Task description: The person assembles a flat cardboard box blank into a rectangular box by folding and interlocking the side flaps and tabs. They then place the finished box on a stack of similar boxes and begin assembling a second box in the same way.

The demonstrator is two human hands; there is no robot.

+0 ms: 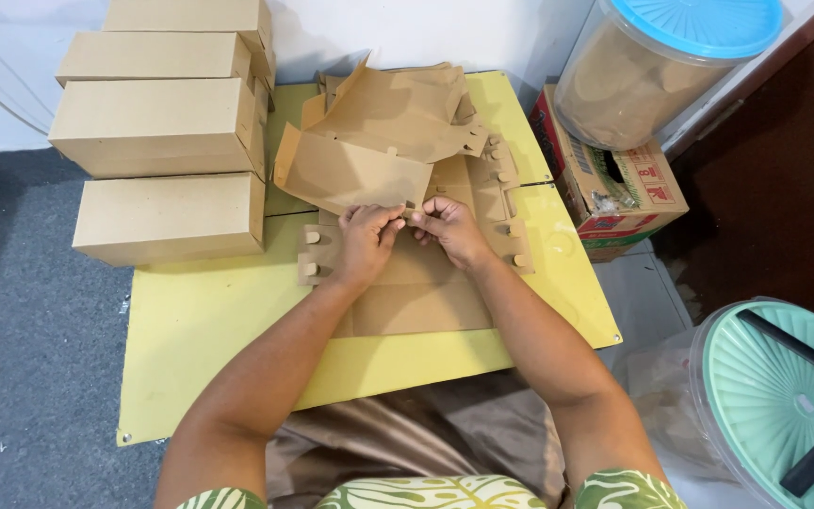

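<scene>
pinching a small tab at mid-frame, the left hand (366, 236) and right hand (451, 229) meet fingertip to fingertip, both clamped on the flat cardboard blank (416, 292) lying on the yellow table (200, 320), likely to bend it along its crease. its long axis runs toward the frame's top, where one panel stands raised.

Flat cardboard blanks (398, 273) lie on the low table (209, 320), with finished boxes (167, 123) stacked at their left. Right of the table stands a carton (614, 193) bearing a lidded tub (652, 66).
</scene>
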